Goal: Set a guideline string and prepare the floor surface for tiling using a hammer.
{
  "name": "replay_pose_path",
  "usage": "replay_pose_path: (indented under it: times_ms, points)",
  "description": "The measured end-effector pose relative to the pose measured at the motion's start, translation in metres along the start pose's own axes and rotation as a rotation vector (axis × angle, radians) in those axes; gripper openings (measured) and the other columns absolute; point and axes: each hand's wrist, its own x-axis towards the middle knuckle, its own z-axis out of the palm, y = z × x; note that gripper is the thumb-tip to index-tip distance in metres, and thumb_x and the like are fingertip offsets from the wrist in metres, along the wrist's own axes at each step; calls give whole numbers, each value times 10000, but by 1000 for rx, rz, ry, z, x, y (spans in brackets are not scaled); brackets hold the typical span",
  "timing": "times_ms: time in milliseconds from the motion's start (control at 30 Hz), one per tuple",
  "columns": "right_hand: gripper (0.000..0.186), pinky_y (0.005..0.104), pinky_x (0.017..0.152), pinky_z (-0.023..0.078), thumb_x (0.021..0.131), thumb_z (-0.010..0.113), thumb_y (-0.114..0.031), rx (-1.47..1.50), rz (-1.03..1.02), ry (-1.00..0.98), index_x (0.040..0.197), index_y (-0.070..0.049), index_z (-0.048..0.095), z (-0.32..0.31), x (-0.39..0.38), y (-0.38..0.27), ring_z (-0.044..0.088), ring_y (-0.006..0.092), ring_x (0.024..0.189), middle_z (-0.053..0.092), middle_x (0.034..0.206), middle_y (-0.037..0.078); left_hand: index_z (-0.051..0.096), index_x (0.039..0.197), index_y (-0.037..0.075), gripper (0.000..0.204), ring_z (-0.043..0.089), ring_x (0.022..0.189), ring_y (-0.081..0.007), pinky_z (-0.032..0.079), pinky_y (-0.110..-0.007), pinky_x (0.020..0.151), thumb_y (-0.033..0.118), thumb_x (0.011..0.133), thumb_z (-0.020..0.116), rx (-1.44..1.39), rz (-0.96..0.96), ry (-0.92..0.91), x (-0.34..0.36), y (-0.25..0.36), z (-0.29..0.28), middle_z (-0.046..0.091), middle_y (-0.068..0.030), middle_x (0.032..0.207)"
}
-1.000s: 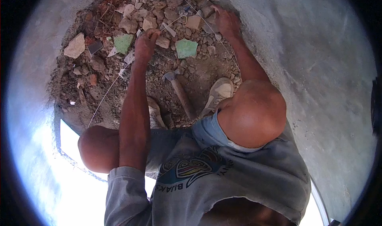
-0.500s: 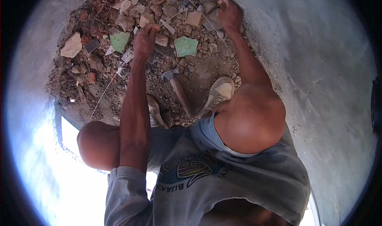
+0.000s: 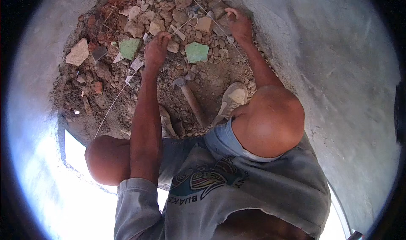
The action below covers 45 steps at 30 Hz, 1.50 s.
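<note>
My left hand (image 3: 156, 50) is closed, its fingertips pinching a thin pale string (image 3: 114, 101). The string runs from beside my left knee up to the hand, then on to a small loop among the stones. Further right, my right hand (image 3: 240, 26) hovers over stones beside the wall, with index finger and thumb apart and nothing visible between them. A second taut line (image 3: 216, 23) slants down past that hand towards my right forearm. Between my arms a hammer (image 3: 191, 100) with a wooden handle lies on the dirt, its head pointing away from me.
Rubble fills the ground ahead, with two green flat pieces (image 3: 197, 52), a large pale stone (image 3: 78, 52) and a tan block (image 3: 204, 24). Grey plastered walls (image 3: 347, 79) close in on both sides. My shoes (image 3: 234, 97) stand on either side of the hammer.
My right hand has drawn slightly towards me and left, and its fingers have loosened from a tighter curl. My left hand has shifted slightly, still pinching the string.
</note>
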Motion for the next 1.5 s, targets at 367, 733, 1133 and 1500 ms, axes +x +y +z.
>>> replay_pose_path:
  times_ms: [367, 733, 1133, 1500]
  points:
    - [304, 518, 859, 517, 1000, 497, -224, -214, -129, -15, 1258, -190, 655, 0, -26, -16, 669, 414, 971, 711, 1052, 185, 698, 1092, 72, 219, 668, 921, -377, 521, -458, 819, 235, 978, 607, 86, 183, 329, -11, 27, -16, 698, -198, 1022]
    - [327, 543, 713, 525, 987, 522, -189, -237, -142, -81, 1302, -121, 574, 6, -61, -20, 675, 450, 816, 682, 859, 249, 677, 1181, 90, 305, 707, 876, -275, 530, -389, 799, 309, 996, 572, -182, 77, -32, -17, 90, 32, 720, -155, 926]
    - [478, 521, 635, 557, 909, 547, -105, -158, -308, -341, 1350, 66, 478, 20, -95, -62, 691, 406, 727, 675, 784, 245, 684, 1174, 108, 333, 708, 830, -342, 535, -435, 770, 313, 928, 591, 47, 59, -88, 45, 76, 64, 726, -165, 867]
    - [349, 397, 890, 527, 1010, 483, -72, 330, -244, -216, 1345, -52, 582, -4, -32, -46, 676, 302, 1053, 688, 1137, 189, 686, 1054, 72, 307, 685, 962, -405, 550, -504, 826, 315, 959, 525, 525, 136, -167, 117, 67, 25, 708, -207, 988]
